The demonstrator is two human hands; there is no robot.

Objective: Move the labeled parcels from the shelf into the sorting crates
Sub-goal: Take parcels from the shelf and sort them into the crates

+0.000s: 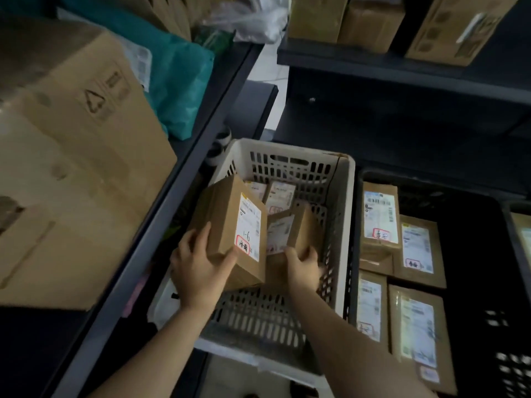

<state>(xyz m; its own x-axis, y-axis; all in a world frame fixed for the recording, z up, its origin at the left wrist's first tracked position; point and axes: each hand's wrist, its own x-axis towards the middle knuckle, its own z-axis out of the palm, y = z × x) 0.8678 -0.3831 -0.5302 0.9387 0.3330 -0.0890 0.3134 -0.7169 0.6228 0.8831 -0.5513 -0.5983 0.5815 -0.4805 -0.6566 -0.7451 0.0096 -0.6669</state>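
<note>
Parcels lie in two crates set side by side on the floor between dark metal shelves. The white crate stands in the middle of the view, its slotted walls pale against the dim room. The left hand grips the larger parcel by its near end, fingers up its left side and thumb across the front near the label. This brown box is held tilted over the left part of the white crate. Its white label faces up, with handwritten figures and a red-bordered stamp.

Just beside it, the right hand holds the smaller parcel inside the same crate, fingers and thumb curled round its near end. The two held boxes sit close together; whether they touch cannot be told. Behind them, two small parcels rest against the far wall of the white crate.

The black crate stands against the right side of the white one. Four flat parcels lie in it, labels up, some with red-bordered stamps.

On the left shelf sits a large carton with a teal bag behind it. The right shelf, above the crates, carries several brown cartons.
</note>
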